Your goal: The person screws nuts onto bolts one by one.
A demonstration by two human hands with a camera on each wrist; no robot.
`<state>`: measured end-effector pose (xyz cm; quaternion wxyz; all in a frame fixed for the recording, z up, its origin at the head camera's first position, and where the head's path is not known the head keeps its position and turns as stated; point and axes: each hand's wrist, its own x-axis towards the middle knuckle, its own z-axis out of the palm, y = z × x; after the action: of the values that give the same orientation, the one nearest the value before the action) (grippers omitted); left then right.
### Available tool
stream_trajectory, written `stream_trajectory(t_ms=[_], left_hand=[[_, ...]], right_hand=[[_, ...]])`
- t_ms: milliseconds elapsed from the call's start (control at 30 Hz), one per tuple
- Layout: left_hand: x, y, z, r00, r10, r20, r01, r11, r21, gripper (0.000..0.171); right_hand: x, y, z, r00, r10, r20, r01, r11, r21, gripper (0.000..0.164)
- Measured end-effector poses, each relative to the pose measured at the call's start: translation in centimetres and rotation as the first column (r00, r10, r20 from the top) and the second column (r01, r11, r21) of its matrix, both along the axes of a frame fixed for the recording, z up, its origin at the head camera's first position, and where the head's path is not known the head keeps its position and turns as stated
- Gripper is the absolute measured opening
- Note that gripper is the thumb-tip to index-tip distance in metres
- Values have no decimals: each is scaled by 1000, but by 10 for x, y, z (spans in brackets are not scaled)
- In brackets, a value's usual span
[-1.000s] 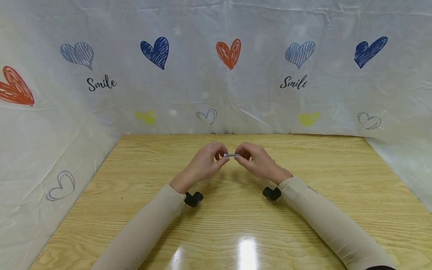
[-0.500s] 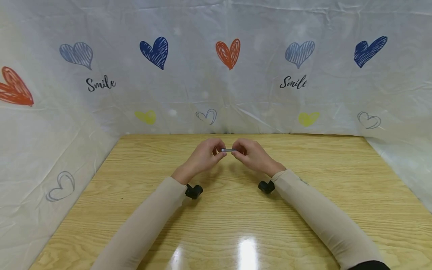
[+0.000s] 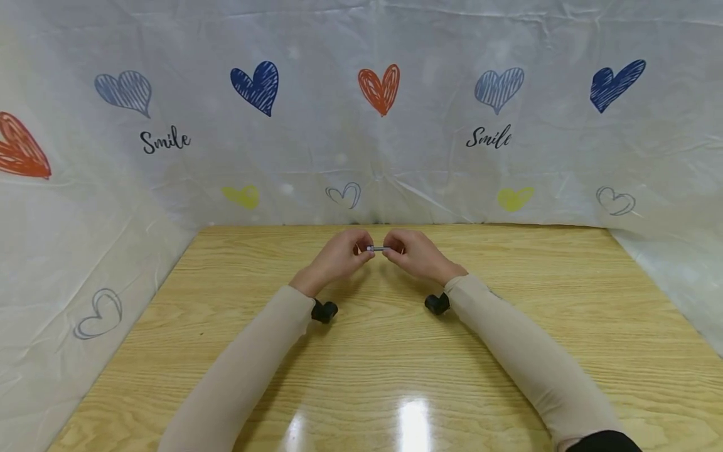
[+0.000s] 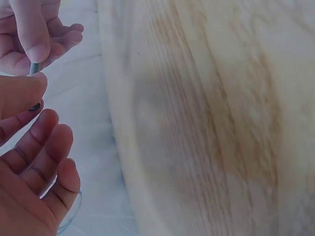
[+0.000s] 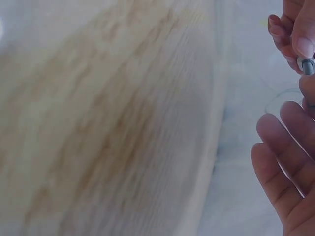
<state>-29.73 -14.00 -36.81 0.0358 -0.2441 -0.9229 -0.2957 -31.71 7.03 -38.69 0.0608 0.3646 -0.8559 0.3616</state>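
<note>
A small metal bolt [image 3: 379,248] is held level between the two hands above the table. My left hand [image 3: 337,256] pinches its thicker left end between thumb and forefinger. The thumb and forefinger of my right hand [image 3: 419,256] pinch the thin right end. A short piece of threaded shank [image 4: 35,68] shows between the fingertips in the left wrist view. In the right wrist view a pale collar sits around the grey shank [image 5: 307,67]. Fingertips cover both ends of the bolt. The other fingers of both hands are loosely bent.
The wooden table [image 3: 373,358] stretches below both arms. Behind it hangs a white sheet [image 3: 316,144] printed with hearts and "Smile". Small black cameras [image 3: 324,311] sit on the wrists, under the beige sleeves [image 3: 248,364].
Both hands have moved slightly away from the body and to the left, carrying the bolt between them. Both hold it throughout, and the bolt now lies more level.
</note>
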Motion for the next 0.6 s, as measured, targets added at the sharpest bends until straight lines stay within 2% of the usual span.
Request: stream_trajectory(t_ms=[233, 600], left_hand=[[-7, -2, -3, 999, 13, 38, -12, 999, -29, 7], [-19, -6, -8, 997, 37, 74, -30, 995, -98, 5]], right_hand=[[-9, -8, -1, 995, -37, 96, 30, 996, 80, 4], [-21, -15, -4, 989, -54, 138, 30, 985, 167, 4]])
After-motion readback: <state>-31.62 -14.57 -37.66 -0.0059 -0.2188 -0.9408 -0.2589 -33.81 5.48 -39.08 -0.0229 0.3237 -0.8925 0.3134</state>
